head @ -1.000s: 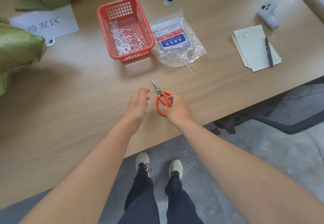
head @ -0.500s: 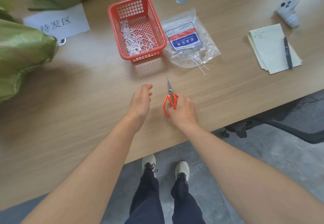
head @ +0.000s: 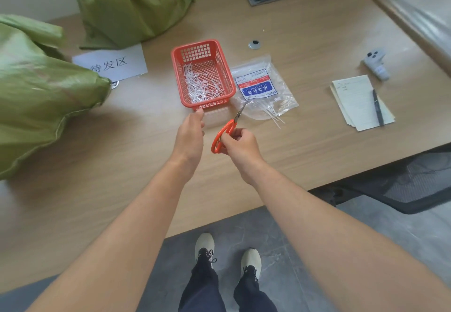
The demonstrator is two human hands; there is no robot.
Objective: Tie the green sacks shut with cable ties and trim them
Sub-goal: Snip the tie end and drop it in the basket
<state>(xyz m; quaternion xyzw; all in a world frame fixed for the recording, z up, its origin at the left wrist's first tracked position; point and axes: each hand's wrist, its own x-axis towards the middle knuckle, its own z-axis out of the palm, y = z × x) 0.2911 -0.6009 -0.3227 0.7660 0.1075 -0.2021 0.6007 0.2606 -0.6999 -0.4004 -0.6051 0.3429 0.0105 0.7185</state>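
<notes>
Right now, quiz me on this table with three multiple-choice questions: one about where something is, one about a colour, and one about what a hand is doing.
1. Where is the bag of cable ties?
A. in the basket
B. right of the basket
C. left of the basket

2. What colour are the handles of the scissors?
A. blue
B. black
C. orange

3. What is the right hand doing?
A. gripping the scissors
B. lying open and empty
C. reaching into the basket

Answers:
1 B, the bag lies on the table at the basket's right side.
2 C, orange loops show beside the hand.
3 A, it is curled round the handles.
</notes>
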